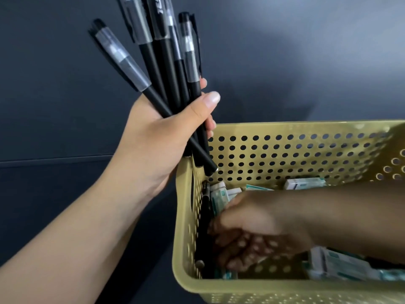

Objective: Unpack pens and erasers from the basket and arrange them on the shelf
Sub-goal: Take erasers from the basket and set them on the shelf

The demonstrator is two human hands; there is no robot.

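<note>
From the head camera I see my left hand (pixel 166 128) raised, fist wrapped around a fan of black pens (pixel 162 62). My right hand (pixel 252 231) reaches into the yellow basket (pixel 285 150), fingers curled at a pen (pixel 205 216) by the left wall; whether they grip it I cannot tell. Erasers (pixel 304 183) lie around it.

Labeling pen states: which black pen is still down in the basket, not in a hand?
The pen lying along the left inner wall of the basket, beside the erasers. The others are a bundle gripped by the left hand.
</note>
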